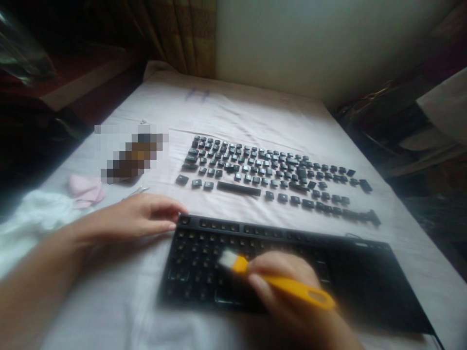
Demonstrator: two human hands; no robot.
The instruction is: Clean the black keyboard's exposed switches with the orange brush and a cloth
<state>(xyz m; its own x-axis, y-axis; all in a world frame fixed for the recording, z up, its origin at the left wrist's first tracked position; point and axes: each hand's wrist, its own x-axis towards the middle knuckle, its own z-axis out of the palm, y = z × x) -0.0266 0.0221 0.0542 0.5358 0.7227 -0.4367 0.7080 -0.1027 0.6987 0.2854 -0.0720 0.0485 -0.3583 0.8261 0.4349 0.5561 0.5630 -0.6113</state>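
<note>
A black keyboard (359, 272) with its keycaps taken off lies across the front of a white-sheeted surface. My left hand (133, 218) pinches its upper left corner between thumb and fingers. In my right hand (282, 272) is a yellow-handled brush (304, 290), its pale bristles over the bare key sockets at the left-middle of the board. Motion blur hides whether the bristles touch the sockets. Beyond the keyboard, loose black keycaps (255, 167) are laid out in rows, with the long space bar (239, 188) near the front of them.
Left of the keycaps lies a pixelated, unreadable item (134, 155). A pink cloth (85, 190) and a crumpled white cloth (38, 214) rest at the left edge. A pale wall (270, 43) and a curtain (193, 36) stand behind the sheet (248, 104).
</note>
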